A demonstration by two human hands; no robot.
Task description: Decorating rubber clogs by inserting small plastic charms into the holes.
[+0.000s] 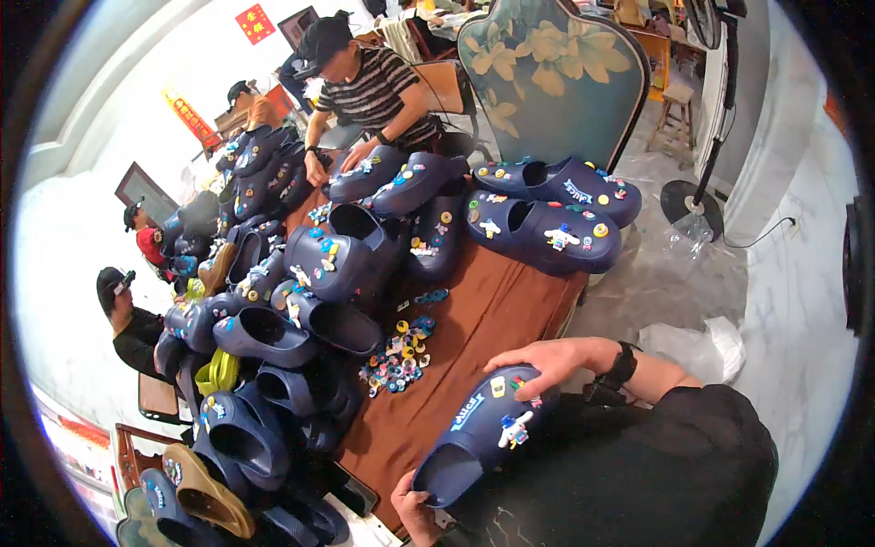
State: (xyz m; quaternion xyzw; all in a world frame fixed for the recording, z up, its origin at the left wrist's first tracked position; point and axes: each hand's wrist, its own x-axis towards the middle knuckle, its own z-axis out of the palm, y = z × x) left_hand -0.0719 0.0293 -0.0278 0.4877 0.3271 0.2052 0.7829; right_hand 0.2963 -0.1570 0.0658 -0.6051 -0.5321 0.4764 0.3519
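Observation:
A navy clog with colourful charms on its upper is held at the table's near edge, close to my body. My left hand grips it by the heel end. Over the toe end lies my right hand, its fingers curled round the front and the thumb on the upper by the charms. A dark band circles my right wrist. Beyond the clog, a pile of small loose charms in blue, white and yellow lies on the brown tabletop.
Many navy clogs are heaped along the left and middle. A decorated pair sits at the far right corner, before a floral-backed chair. A co-worker in a striped shirt handles clogs across the table; others sit farther left. A fan stand is at right.

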